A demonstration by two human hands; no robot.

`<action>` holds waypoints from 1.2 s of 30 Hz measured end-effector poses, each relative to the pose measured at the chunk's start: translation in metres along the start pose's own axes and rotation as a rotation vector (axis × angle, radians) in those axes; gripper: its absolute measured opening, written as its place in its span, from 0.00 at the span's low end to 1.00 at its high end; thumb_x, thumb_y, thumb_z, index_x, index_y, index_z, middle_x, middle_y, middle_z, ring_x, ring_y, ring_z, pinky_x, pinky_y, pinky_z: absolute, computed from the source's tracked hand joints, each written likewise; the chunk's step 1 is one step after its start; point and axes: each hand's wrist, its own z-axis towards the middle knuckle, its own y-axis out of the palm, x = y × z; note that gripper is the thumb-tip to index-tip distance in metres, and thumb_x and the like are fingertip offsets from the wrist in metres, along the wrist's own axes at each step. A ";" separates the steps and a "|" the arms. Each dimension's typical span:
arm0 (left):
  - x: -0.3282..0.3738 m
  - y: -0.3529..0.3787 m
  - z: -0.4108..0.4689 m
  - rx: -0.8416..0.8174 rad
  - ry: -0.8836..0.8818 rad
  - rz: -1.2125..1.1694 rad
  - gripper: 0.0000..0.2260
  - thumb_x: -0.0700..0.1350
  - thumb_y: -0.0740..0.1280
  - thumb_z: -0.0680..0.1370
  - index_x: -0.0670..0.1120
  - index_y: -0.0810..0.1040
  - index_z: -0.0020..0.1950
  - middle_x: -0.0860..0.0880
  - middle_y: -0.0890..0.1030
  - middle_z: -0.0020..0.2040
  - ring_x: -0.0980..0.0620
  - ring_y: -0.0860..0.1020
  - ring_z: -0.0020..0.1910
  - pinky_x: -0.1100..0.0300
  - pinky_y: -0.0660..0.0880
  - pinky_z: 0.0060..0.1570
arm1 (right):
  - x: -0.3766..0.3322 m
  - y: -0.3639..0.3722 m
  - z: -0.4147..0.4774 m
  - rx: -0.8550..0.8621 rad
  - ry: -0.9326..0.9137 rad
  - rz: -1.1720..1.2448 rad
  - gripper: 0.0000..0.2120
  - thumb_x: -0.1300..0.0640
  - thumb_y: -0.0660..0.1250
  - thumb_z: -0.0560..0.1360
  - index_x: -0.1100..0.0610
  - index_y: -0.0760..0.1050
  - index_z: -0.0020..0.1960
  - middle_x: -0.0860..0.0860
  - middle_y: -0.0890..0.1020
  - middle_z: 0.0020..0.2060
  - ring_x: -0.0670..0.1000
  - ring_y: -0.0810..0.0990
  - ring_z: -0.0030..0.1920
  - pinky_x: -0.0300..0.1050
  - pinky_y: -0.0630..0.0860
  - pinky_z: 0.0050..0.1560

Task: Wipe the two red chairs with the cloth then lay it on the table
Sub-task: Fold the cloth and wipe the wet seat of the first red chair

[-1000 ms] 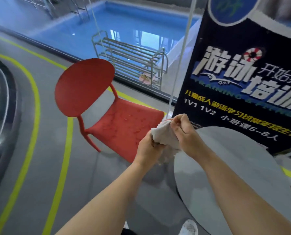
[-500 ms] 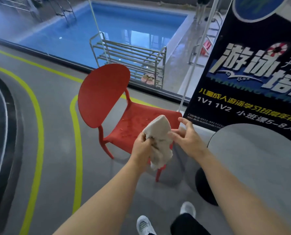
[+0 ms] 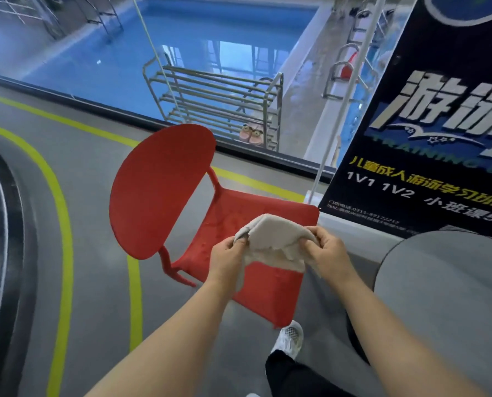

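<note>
**Q:** Which step is in hand?

**A:** Left of centre stands a red chair (image 3: 161, 190). Droplets on its seat suggest it is not yet wiped. Above the seat, the left hand (image 3: 227, 259) pinches one end of the bunched cloth (image 3: 273, 239), fingers curled, and the right hand (image 3: 327, 253) pinches the other.

**Q:** What next?

**A:** Probably lowering the cloth onto the seat; nothing blocks the way. The grey counter (image 3: 445, 296) sits near right, with a dark banner (image 3: 428, 124) behind it. No second chair is in view.

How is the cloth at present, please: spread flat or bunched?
Bunched: the cloth sags crumpled between left hand and right hand, both gripping it.
</note>
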 end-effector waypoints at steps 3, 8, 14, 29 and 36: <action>-0.006 0.012 0.038 0.026 -0.029 -0.001 0.09 0.40 0.64 0.76 0.43 0.74 0.36 0.44 0.72 0.36 0.48 0.68 0.35 0.56 0.67 0.34 | 0.017 0.000 0.040 0.048 0.066 0.057 0.05 0.64 0.63 0.76 0.60 0.78 0.49 0.55 0.80 0.40 0.50 0.76 0.40 0.44 0.74 0.43; -0.032 0.034 0.093 0.030 -0.082 0.037 0.11 0.37 0.63 0.76 0.43 0.68 0.34 0.45 0.68 0.33 0.49 0.65 0.34 0.58 0.62 0.32 | 0.054 0.009 0.096 0.146 0.135 0.038 0.12 0.58 0.62 0.78 0.64 0.77 0.42 0.55 0.78 0.34 0.49 0.73 0.36 0.43 0.70 0.37; -0.089 0.059 0.167 0.026 -0.008 0.400 0.11 0.43 0.65 0.76 0.47 0.68 0.35 0.52 0.73 0.33 0.55 0.70 0.32 0.68 0.66 0.28 | 0.121 0.023 0.160 0.189 0.213 -0.027 0.15 0.57 0.61 0.79 0.67 0.76 0.39 0.55 0.77 0.31 0.52 0.72 0.35 0.44 0.67 0.35; -0.166 0.101 0.279 -0.108 0.279 0.472 0.07 0.39 0.63 0.76 0.51 0.72 0.42 0.56 0.76 0.33 0.65 0.74 0.32 0.72 0.69 0.31 | 0.222 0.049 0.242 0.465 0.071 -0.259 0.15 0.56 0.60 0.78 0.55 0.69 0.33 0.47 0.69 0.23 0.46 0.68 0.27 0.31 0.65 0.30; -0.163 0.114 0.304 -0.205 0.355 0.568 0.20 0.40 0.66 0.74 0.51 0.68 0.65 0.55 0.74 0.59 0.57 0.72 0.58 0.62 0.69 0.60 | 0.212 0.046 0.266 0.684 -0.094 -0.481 0.12 0.61 0.63 0.76 0.62 0.75 0.59 0.59 0.80 0.54 0.60 0.77 0.55 0.54 0.69 0.59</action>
